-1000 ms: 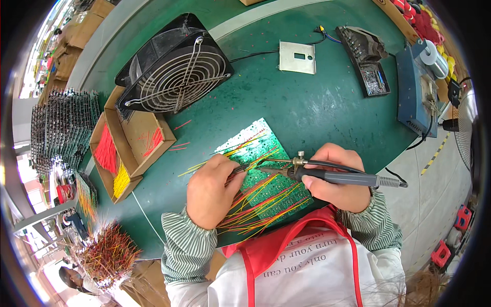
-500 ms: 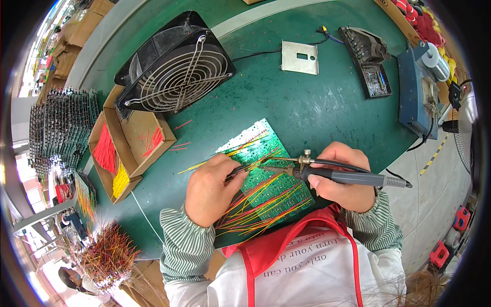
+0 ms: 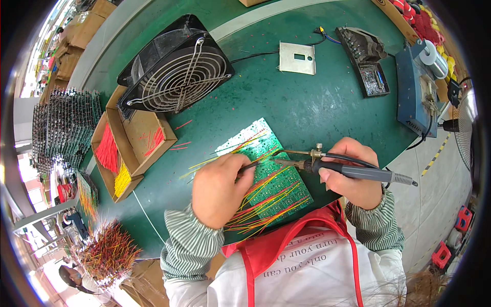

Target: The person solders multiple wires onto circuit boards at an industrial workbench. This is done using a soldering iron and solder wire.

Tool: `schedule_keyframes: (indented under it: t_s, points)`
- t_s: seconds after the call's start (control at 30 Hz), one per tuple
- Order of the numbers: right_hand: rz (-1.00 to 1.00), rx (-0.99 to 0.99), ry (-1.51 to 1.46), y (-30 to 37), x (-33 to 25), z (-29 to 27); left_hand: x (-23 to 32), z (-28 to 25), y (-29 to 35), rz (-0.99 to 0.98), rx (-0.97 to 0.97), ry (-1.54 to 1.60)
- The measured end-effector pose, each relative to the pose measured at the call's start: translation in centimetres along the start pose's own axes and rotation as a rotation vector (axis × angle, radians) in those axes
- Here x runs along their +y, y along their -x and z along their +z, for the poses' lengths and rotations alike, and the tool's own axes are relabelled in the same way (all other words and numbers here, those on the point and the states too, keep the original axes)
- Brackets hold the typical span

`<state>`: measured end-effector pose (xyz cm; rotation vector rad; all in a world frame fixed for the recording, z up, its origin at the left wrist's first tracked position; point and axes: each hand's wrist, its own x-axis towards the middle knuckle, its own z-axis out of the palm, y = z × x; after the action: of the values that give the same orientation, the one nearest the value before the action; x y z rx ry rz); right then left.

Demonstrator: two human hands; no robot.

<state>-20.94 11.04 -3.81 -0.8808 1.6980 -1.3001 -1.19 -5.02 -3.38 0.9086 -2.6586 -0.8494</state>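
Observation:
A green circuit board (image 3: 245, 149) lies on the bench in front of me, with rows of red, yellow and dark wires (image 3: 271, 198) standing out from it toward my apron. Over its left side, my left hand (image 3: 219, 190) is closed, thumb and forefinger pinching a dark wire (image 3: 249, 167). My right hand (image 3: 354, 176) grips a grey soldering iron (image 3: 353, 171) from the right. A thin brass solder feed tube (image 3: 296, 151) is clamped along the iron. The iron's tip and the tube's end are over the middle of the board, close to the left fingertips; whether the tip touches is unclear.
Left stands a cardboard tray (image 3: 137, 153) with red and yellow wires, behind it a black fan (image 3: 179, 71). Beyond the board lie a metal plate (image 3: 297, 58) and a black parts box (image 3: 376, 82). A blue solder station (image 3: 417, 92) with a spool is at right.
The soldering iron and my right hand have shifted a little to the right. My left hand has also moved slightly right, its back turned more over the board.

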Motion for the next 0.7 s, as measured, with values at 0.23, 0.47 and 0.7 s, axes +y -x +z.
schedule_keyframes:
  t_s: [0.23,0.47,0.7]
  points:
    - [0.035,0.022,-0.060,-0.27,0.00,0.52,-0.96,1.39,-0.61,-0.057,-0.109,0.106]
    - [0.028,0.019,-0.049,-0.58,0.31,0.85,-1.14,1.22,-0.68,-0.048,-0.112,0.080]
    - [-0.028,-0.002,0.034,-0.46,-0.20,0.55,-1.06,1.42,-0.73,-0.028,-0.103,0.056]
